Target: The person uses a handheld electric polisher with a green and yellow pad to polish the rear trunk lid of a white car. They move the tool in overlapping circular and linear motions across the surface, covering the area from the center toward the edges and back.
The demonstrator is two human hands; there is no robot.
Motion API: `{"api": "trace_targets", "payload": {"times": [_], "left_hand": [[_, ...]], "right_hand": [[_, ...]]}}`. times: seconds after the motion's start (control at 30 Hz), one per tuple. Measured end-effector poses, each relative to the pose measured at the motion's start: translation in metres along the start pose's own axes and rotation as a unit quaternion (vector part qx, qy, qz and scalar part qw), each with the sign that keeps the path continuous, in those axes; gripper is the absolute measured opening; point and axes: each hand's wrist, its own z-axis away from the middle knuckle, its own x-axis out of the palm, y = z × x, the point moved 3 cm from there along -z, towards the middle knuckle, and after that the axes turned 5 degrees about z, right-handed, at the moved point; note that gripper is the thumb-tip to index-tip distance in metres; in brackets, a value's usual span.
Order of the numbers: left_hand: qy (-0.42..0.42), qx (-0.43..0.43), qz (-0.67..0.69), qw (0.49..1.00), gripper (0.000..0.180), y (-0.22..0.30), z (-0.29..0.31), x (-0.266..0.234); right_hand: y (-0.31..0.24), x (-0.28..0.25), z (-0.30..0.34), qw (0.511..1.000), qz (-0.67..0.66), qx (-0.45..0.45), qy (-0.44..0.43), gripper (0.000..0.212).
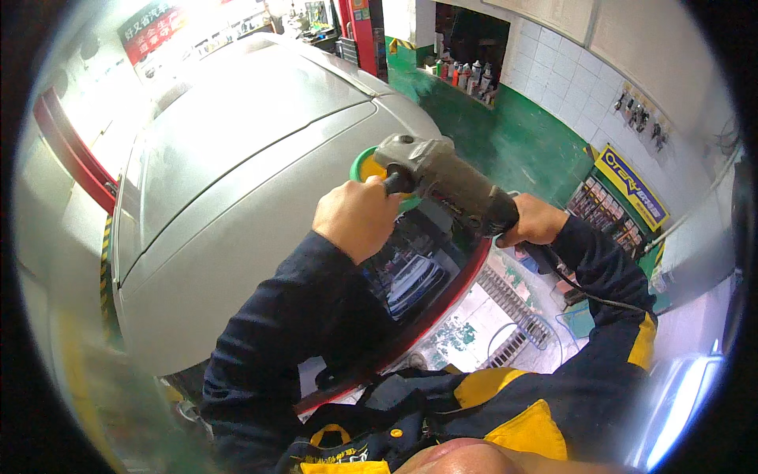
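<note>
Both my hands hold a power polisher (454, 178) with a grey-brown body and a round green and yellow pad (365, 166). My left hand (359, 217) is closed around its black side handle near the head. At the rear end, my right hand (533, 221) is wrapped round the grip, from which a black cord (588, 295) runs along my right sleeve. The pad faces the silver-grey car's roof (245, 174) at its rear edge; whether it touches the paint I cannot tell. Below the tool lies the dark rear window (410, 268).
Red trim (466, 286) edges the window. A floor grate (517, 304) with a thin blue hose (545, 328) lies to the right. Spray cans and bottles (466, 75) line a wall opening. Small tools hang on the tiled wall (553, 71). A red post (359, 35) stands behind the car.
</note>
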Motion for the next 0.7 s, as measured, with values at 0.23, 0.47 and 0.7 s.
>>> {"api": "trace_targets", "payload": {"times": [0.23,0.47,0.7], "left_hand": [[0.042,-0.009,0.011,0.999,0.038,-0.038,-0.005,-0.011],[0.044,0.078,0.025,0.996,0.046,-0.038,-0.106,0.001],[0.031,0.083,-0.034,0.995,0.053,-0.096,-0.211,-0.009]], "right_hand": [[-0.017,0.006,-0.036,1.000,0.027,-0.008,0.008,0.045],[0.004,-0.048,-0.062,0.998,-0.040,0.049,0.001,0.028],[0.005,-0.101,-0.187,0.999,-0.012,-0.018,-0.038,0.029]]}}
